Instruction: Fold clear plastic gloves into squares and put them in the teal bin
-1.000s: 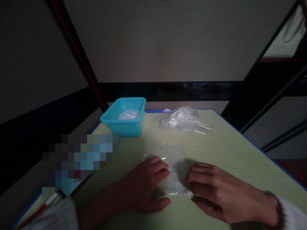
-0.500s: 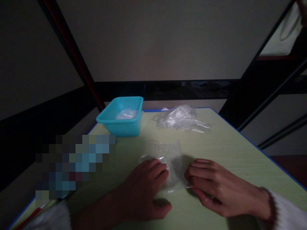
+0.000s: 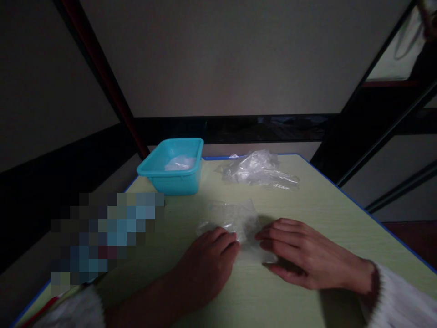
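Note:
A small clear plastic bag (image 3: 239, 221) lies flat and slightly crumpled on the table in front of me. My left hand (image 3: 210, 262) is closed over its left part, fingers bent together on the film and thumb tucked out of sight. At the bag's right side is my right hand (image 3: 297, 250), palm down. Its fingers reach over the edge of the film, and a gap shows between them and the thumb. A corner of the bag runs into that gap.
A turquoise plastic basket (image 3: 174, 182) holding something white and filmy (image 3: 180, 163) stands at the back left. Crumpled clear plastic bags (image 3: 257, 168) lie at the back of the pale table (image 3: 327, 205), which has a blue edge. A pixelated patch hides things at left.
My left thumb has drawn in under the hand. My right hand has shifted slightly left and away from me, its fingers loosening, and the bag's near edge has moved a little.

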`<state>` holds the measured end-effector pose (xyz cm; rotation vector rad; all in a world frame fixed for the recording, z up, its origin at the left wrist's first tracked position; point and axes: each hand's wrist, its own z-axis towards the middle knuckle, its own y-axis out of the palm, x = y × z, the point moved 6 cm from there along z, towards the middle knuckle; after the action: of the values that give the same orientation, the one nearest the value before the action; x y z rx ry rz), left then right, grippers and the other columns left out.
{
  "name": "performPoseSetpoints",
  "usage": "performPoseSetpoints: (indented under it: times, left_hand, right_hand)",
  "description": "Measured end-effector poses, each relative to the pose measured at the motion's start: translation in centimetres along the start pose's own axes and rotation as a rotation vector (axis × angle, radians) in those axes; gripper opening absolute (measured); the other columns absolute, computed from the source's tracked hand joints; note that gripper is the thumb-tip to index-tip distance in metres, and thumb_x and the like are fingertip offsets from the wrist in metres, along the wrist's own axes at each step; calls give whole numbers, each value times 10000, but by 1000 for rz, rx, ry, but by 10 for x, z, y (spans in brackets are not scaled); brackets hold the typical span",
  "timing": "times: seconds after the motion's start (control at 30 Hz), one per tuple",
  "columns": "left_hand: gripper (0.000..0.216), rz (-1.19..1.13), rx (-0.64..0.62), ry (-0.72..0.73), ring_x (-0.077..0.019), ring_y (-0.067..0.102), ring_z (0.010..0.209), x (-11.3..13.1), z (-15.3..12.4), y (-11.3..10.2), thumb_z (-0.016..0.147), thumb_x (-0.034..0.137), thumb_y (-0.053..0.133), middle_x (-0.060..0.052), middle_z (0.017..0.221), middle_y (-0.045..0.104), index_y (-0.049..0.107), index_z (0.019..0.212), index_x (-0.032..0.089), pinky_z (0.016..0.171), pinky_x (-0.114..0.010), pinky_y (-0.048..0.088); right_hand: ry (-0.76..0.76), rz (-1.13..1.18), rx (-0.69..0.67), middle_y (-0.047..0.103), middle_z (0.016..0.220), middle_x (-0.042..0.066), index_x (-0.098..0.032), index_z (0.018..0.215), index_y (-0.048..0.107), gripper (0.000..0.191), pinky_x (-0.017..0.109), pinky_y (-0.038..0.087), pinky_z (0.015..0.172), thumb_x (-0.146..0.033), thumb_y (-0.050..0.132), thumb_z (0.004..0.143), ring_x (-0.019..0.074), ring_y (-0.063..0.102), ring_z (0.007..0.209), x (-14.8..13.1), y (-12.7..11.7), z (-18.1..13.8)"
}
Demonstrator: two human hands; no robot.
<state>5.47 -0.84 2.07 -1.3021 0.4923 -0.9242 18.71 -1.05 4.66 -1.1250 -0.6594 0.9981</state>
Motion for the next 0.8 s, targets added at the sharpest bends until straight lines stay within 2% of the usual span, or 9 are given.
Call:
performPoseSetpoints:
  times: [0.17,0.33,0.43,0.5,0.6,0.7,0.8]
  left_hand:
    - [250,-100,18,-18,-211,518,919,-2,0,-3,807,53,394,-93,1015,613,588,939,139,850,-352,459]
    - [244,-204,66,-52,-200,510,925,-6,-1,-3,828,76,383,-81,1005,603,597,914,154,850,-339,443]
    - [217,-288,66,-91,-199,512,935,-9,-2,-2,830,116,420,-75,999,603,602,940,158,857,-341,434]
    - [230,-359,51,-137,-203,518,955,-14,-1,-2,786,145,501,-71,1014,607,596,994,161,878,-348,426]
    - [370,-467,17,-267,-222,531,995,-27,-2,-5,688,176,606,-78,1068,606,585,1057,159,902,-365,418]
    - [401,-538,-46,-391,-249,543,1009,-41,-5,-9,650,217,643,-78,1107,601,602,1045,163,891,-376,423]
    - [401,-579,-90,-442,-257,560,985,-52,-8,-15,638,238,657,-56,1085,617,619,1032,173,869,-370,434]
  right_hand:
    - [-36,-18,-6,658,996,135,-88,998,602,334,360,504,751,-221,305,927,213,600,874,3,6,1]
    - [-59,-7,19,684,978,116,-71,985,620,373,334,523,776,-183,266,951,198,627,910,7,8,4]
    - [-21,67,0,686,982,103,-86,1004,616,382,327,522,781,-211,257,960,187,631,909,12,9,5]
    - [22,127,-7,684,984,101,-93,1021,609,380,332,518,780,-226,258,962,185,632,899,15,9,4]
    - [66,187,-21,682,960,102,-104,1031,604,370,349,514,750,-249,271,961,191,634,871,19,10,3]
    - [88,214,-29,679,927,110,-109,1033,600,377,351,506,718,-267,265,961,195,631,842,22,12,1]
    - [117,245,-27,674,907,110,-121,1036,594,381,337,492,705,-284,258,963,189,626,827,26,13,-1]
